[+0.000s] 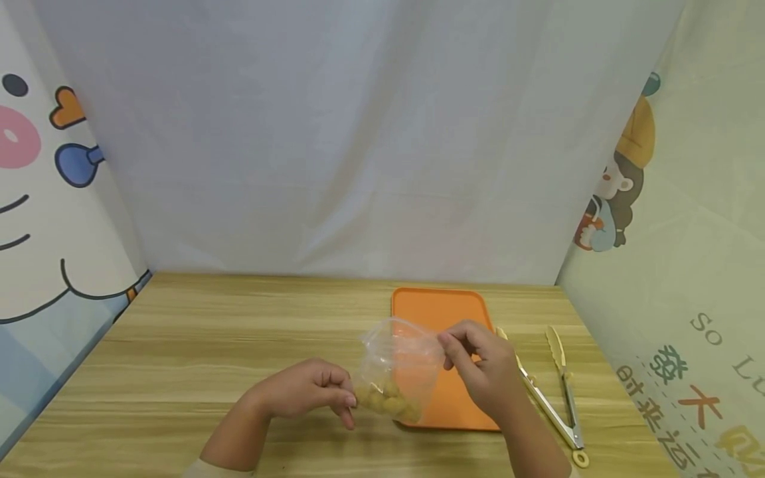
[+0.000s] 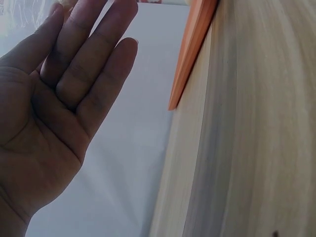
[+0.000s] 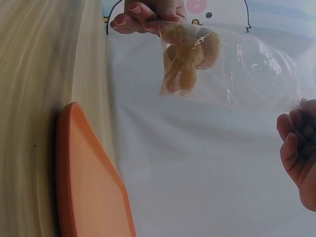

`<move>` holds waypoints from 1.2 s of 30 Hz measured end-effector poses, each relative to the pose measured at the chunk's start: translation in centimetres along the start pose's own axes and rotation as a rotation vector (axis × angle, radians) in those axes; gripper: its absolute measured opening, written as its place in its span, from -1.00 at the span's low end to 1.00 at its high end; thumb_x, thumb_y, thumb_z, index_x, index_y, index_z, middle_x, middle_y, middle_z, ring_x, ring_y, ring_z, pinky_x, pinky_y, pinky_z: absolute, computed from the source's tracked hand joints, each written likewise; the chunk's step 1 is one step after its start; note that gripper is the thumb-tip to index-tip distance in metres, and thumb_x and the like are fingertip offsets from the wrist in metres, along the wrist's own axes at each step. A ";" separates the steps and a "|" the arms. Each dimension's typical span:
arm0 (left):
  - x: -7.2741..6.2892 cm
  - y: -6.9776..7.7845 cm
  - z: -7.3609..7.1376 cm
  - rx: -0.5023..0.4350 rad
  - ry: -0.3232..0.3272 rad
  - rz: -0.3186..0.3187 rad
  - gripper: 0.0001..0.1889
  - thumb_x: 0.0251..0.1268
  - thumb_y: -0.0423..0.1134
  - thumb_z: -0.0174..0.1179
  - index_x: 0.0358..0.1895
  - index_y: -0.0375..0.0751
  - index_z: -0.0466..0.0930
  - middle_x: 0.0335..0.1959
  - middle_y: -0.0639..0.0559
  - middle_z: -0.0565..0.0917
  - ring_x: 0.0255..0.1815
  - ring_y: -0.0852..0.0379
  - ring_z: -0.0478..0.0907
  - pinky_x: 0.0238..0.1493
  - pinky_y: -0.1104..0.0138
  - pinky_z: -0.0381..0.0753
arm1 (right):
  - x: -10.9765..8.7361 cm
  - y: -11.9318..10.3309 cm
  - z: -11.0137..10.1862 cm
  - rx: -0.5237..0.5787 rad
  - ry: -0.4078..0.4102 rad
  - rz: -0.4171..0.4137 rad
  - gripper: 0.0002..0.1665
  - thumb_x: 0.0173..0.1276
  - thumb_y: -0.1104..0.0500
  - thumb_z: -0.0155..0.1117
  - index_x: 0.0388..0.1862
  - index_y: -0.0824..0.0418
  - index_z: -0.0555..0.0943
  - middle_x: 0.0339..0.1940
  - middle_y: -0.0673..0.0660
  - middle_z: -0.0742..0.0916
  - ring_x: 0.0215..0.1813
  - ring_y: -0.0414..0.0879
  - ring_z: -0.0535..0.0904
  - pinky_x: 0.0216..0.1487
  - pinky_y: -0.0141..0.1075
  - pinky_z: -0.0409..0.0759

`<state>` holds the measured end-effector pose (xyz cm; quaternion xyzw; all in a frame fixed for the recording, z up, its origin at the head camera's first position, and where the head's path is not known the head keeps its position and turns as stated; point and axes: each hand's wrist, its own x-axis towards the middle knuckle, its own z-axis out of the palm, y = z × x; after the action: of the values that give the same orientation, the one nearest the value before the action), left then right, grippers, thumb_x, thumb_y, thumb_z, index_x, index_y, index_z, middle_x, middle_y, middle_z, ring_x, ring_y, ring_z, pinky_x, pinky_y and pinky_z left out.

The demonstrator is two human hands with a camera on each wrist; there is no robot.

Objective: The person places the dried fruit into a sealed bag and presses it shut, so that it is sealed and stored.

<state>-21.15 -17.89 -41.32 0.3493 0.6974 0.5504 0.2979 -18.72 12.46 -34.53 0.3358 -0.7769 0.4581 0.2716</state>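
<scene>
A clear plastic bag (image 1: 382, 362) hangs in the air above the left part of an orange tray (image 1: 442, 405). Several round yellow-brown pieces (image 3: 190, 54) lie gathered at one end of it; their exact kind is unclear. My left hand (image 1: 311, 392) pinches the bag's lower left corner between thumb and forefinger, its other fingers extended in the left wrist view. With thumb and fingertips, my right hand (image 1: 481, 365) pinches the upper right edge of the bag. In the right wrist view the bag (image 3: 247, 69) stretches between both hands.
Metal tongs (image 1: 558, 411) with pale yellow tips and a ring at the end lie spread on the wooden table (image 1: 209, 345), right of the tray. A pale curtain (image 1: 329, 133) closes off the back, and printed cloths hang at left and right.
</scene>
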 end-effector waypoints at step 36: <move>0.1 -0.2 -0.1 -0.007 0.000 -0.008 -0.77 0.46 -0.15 0.12 -0.29 -0.24 0.61 -0.36 -0.08 0.78 -0.24 -0.04 0.76 0.01 0.31 0.63 | 0.4 -0.1 -1.6 -0.043 0.038 0.026 -0.72 0.27 0.53 0.24 -0.37 0.14 0.59 -0.58 -0.01 0.62 -0.55 -0.33 0.49 -0.57 -0.54 0.45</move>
<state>-21.33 -17.91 -41.52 0.3455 0.6968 0.5516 0.3012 -18.74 13.74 -33.47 0.3113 -0.7856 0.4510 0.2875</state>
